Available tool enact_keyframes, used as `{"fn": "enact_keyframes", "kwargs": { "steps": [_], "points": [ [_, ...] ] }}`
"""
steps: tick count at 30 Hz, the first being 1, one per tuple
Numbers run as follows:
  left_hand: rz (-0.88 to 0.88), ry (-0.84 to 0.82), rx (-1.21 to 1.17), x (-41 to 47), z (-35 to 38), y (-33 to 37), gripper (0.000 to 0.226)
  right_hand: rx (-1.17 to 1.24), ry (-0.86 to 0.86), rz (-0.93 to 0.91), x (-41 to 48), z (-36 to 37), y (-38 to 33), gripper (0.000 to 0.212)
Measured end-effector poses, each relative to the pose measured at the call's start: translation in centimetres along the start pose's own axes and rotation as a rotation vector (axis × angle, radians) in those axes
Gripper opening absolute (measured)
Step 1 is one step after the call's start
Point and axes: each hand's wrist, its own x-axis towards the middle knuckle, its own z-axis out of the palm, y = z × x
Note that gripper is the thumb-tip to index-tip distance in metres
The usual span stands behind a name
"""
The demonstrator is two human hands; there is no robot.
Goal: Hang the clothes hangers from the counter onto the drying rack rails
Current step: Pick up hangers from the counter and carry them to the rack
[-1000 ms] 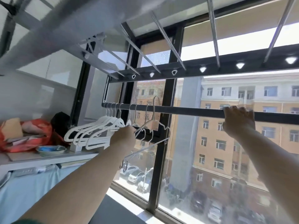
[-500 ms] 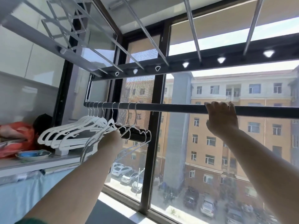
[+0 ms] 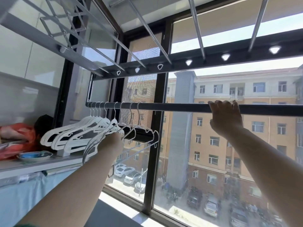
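Clothes hangers: a row of white ones hangs by its hooks from the left end of the lower rail of the drying rack. The thicker ones are bunched at the far left, and a few thinner ones are spaced out to their right.

Bodies: they swing slanted to the rail. Their long axes run from the window side down towards the bench at the left.

Left hand: it is raised among the thinner hangers, just below the rail, and touches their shoulders. Its fingertips are lost among the wires, so I cannot tell whether it grips one or only steadies them. It is by far the nearer hand to the hangers.

Right hand: its fingers are curled over the rail and hold it. It is well apart to the right of the last hook.

Judgement: the bare run of rail between the last hook and the right hand is where any further hanger would go.

Bench: it carries a blue dish and a red bag. No loose hanger can be made out there.

Room: a dark crossbar with triangular holes and silver rods run overhead. The window frame stands behind the rail, with buildings and parked cars far below.
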Motion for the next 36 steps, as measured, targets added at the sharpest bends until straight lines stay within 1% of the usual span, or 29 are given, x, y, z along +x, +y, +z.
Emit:
{"fn": "enact_keyframes", "kwargs": {
  "steps": [2, 6, 8, 12, 16, 19, 22, 25, 29, 31, 34, 36],
  "points": [
    [0.008, 0.000, 0.021, -0.3, -0.2, 0.2, 0.029, 0.018, 0.006, 0.007, 0.0, 0.1, 0.2, 0.054],
    [0.017, -0.018, 0.037, -0.9, -0.8, 0.5, 0.042, 0.045, -0.011, 0.027, -0.7, 0.2, 0.3, 0.055],
    [0.039, 0.013, 0.030, -1.4, -1.2, 0.7, 0.039, 0.048, -0.037, 0.022, -1.2, -0.2, 0.6, 0.058],
    [0.133, 0.156, -0.012, -3.5, -2.1, 1.0, 0.035, 0.057, -0.058, 0.039, -2.7, -2.1, 1.3, 0.058],
    [0.256, 0.158, -0.100, -6.2, -2.8, 2.3, 0.028, 0.087, -0.042, 0.083, -5.6, -4.2, 1.8, 0.056],
    [0.393, 0.042, -0.191, -9.9, -3.0, 3.8, 0.026, 0.237, -0.115, 0.133, -8.9, -5.8, 2.5, 0.055],
    [0.590, -0.135, -0.251, -14.3, -2.0, 5.5, 0.023, 0.312, -0.204, 0.212, -12.7, -7.4, 4.0, 0.043],
    [0.746, -0.292, -0.319, -18.8, 0.0, 8.4, 0.024, 0.269, -0.307, 0.286, -17.9, -8.4, 6.2, 0.038],
    [0.878, -0.460, -0.368, -25.8, 3.0, 13.8, 0.023, 0.078, -0.538, 0.345, -27.3, -9.7, 11.2, 0.034],
    [0.950, -0.526, -0.358, -29.9, 4.2, 16.8, 0.022, 0.058, -0.623, 0.455, -32.2, -11.3, 15.1, 0.033],
    [1.013, -0.616, -0.350, -36.3, 5.0, 21.0, 0.022, 0.072, -0.647, 0.692, -38.8, -14.5, 21.3, 0.033],
    [1.052, -0.667, -0.391, -40.5, 5.0, 23.8, 0.022, 0.050, -0.646, 0.808, -42.9, -16.6, 25.4, 0.032]
  ]
}}
